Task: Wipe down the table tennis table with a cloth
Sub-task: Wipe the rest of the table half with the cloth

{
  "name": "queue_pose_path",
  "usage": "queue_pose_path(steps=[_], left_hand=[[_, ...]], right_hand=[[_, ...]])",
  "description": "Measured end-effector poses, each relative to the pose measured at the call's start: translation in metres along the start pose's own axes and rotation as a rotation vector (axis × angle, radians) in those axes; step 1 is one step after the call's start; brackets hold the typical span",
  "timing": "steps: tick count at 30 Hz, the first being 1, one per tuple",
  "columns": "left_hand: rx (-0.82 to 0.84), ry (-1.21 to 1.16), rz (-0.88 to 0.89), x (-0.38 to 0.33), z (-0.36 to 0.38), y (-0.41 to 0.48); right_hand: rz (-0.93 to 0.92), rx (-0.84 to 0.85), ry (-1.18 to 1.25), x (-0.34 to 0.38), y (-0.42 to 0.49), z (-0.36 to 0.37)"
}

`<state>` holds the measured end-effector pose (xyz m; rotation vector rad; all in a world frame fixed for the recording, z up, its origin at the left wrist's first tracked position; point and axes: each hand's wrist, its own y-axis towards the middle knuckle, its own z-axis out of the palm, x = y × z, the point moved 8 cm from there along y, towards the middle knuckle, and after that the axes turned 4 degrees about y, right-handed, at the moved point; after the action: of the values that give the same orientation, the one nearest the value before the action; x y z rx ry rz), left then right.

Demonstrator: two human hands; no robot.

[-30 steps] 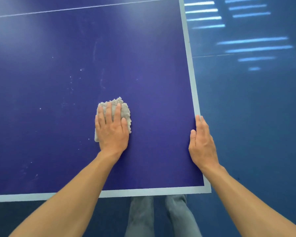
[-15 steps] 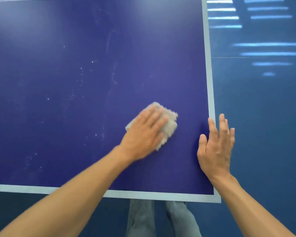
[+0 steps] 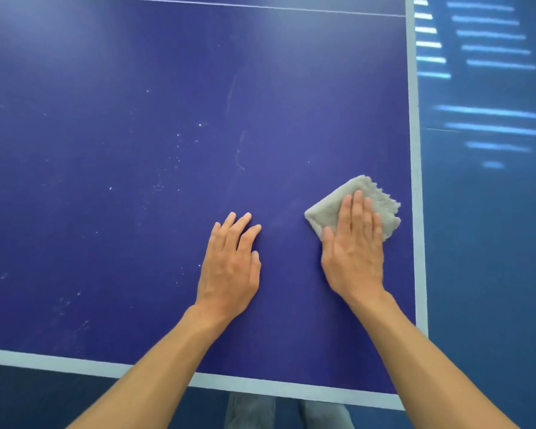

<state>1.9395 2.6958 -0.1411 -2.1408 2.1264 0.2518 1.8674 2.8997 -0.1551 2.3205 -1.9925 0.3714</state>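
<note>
Dark blue table tennis bench (image 3: 136, 212) with pale border lines, corner at lower right; surface carries white specks and faint smears left of centre. Grey cloth (image 3: 358, 205), folded, frayed on its right side, lies flat just inside the right border. Right hand (image 3: 353, 252): flat, fingers together, pressed on the cloth's near half, not clenched. Left hand (image 3: 229, 267): flat, fingers slightly spread, on bare bench beside it, holding nothing. Blue floor (image 3: 492, 243) with light reflections to the right; grey trouser legs (image 3: 276, 413) below the near edge
</note>
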Motion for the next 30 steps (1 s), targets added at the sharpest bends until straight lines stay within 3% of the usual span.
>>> queue_pose_path(steps=[3, 5, 6, 9, 10, 12, 14, 17, 19, 20, 21, 24, 26, 28, 30], left_hand=[[0.040, 0.079, 0.064, 0.003, 0.008, -0.008], [0.039, 0.091, 0.058, 0.004, 0.008, -0.008], [0.032, 0.093, 0.051, 0.005, 0.008, -0.008], [-0.009, 0.049, 0.024, 0.008, 0.004, -0.008], [-0.022, 0.025, 0.016, 0.010, 0.002, -0.007], [-0.032, 0.005, 0.022, 0.010, 0.000, -0.006], [-0.023, 0.019, 0.036, 0.009, -0.001, -0.005], [-0.025, 0.000, 0.030, 0.010, -0.002, -0.003], [-0.050, -0.036, 0.024, 0.011, -0.004, -0.003], [-0.070, -0.060, 0.025, 0.011, -0.005, -0.003], [-0.093, -0.101, 0.020, 0.012, -0.007, -0.004], [-0.147, -0.309, -0.050, 0.018, -0.012, -0.005], [-0.138, -0.435, -0.094, 0.022, -0.013, -0.006], [-0.127, -0.506, -0.125, 0.023, -0.017, -0.008], [-0.176, -0.447, -0.094, 0.018, -0.028, -0.006]], right_hand=[[0.339, -0.028, 0.062, -0.020, 0.060, -0.011], [0.340, -0.027, 0.061, 0.014, 0.090, -0.010], [0.210, -0.017, 0.029, 0.042, 0.098, -0.007], [-0.416, 0.112, -0.058, 0.115, 0.066, 0.016], [-0.551, 0.137, -0.090, 0.115, 0.049, 0.019], [-0.606, 0.176, -0.126, 0.082, 0.035, 0.014], [-0.454, 0.167, -0.139, 0.031, 0.040, 0.000], [0.060, 0.111, -0.032, -0.039, 0.064, -0.020], [0.287, 0.033, 0.041, -0.037, 0.070, -0.021], [0.300, 0.022, 0.070, -0.020, 0.068, -0.018], [0.217, 0.016, 0.083, 0.004, 0.061, -0.012], [-0.339, 0.108, 0.088, 0.086, 0.013, 0.005], [-0.542, 0.183, 0.145, 0.099, -0.015, 0.006], [-0.502, 0.172, 0.286, 0.083, -0.025, -0.004], [-0.326, 0.097, 0.396, 0.054, -0.028, -0.018]])
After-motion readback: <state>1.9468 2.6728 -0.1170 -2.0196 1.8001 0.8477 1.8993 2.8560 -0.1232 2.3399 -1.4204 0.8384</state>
